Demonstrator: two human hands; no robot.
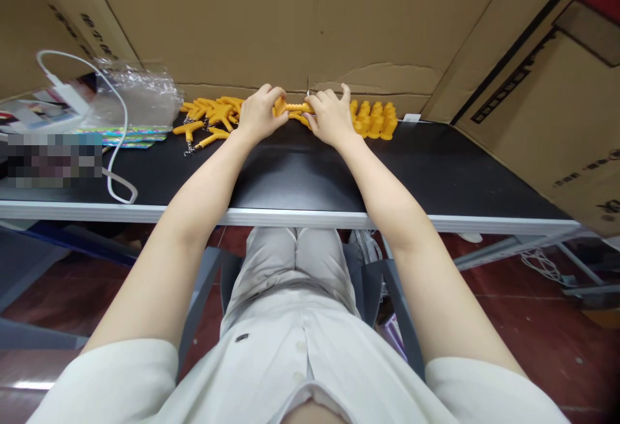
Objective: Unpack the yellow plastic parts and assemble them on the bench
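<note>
white buttoned shirt point(290, 359), beige trousers point(285, 262)

yellow piece point(296, 107): its ends covered by the left hand point(259, 114) and right hand point(332, 117)
patch point(53, 159): pixelated, contents unreadable
cardboard printing point(94, 33): too small to read
white cable point(119, 153): plug end hidden behind clutter

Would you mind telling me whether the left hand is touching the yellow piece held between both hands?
Touching: the head view shows the left hand gripping the yellow piece.

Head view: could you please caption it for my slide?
Both hands, left hand and right hand, grip one yellow part over a black table.
</note>
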